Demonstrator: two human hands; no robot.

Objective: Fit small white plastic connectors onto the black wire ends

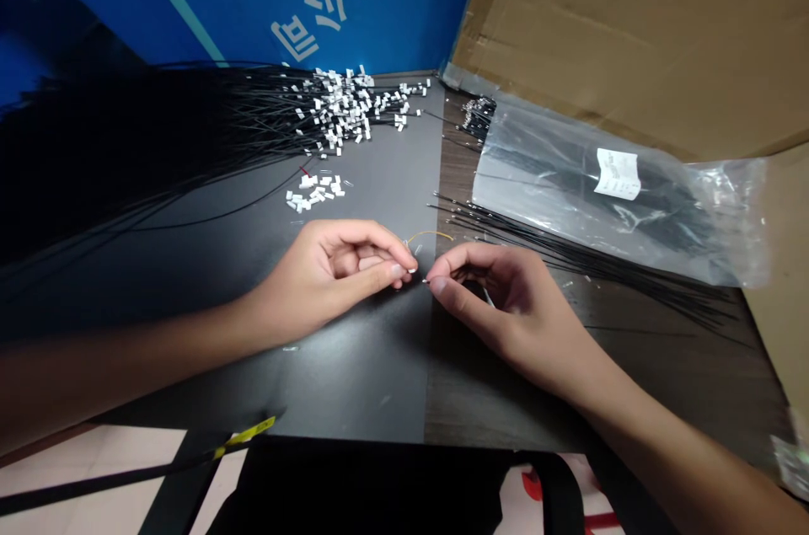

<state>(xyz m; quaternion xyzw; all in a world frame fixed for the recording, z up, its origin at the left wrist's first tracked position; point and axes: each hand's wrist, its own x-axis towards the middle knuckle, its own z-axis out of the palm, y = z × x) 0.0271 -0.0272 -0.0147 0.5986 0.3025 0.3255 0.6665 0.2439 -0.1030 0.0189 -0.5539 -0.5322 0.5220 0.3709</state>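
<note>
Black wire bundle [253, 118]: well beyond your left hand, white connectors on its ends
Loose white connectors [314, 194]: just beyond your left hand
Left hand [334, 274]: clamped on a small white connector [412, 270]
Thin tan wire [430, 234]: arcs just beyond your fingertips
Right hand [499, 303]: clamped on a fine wire end [426, 280], just apart from your left
Loose black wires [569, 261]: beyond your right hand
Plastic bag [607, 189]: farther beyond your right hand

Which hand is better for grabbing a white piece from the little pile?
Probably the left hand: it sits right below the small pile of white connectors. The right hand is farther away, beside the loose black wires. Both hands are busy pinching a thin wire, though.
</note>
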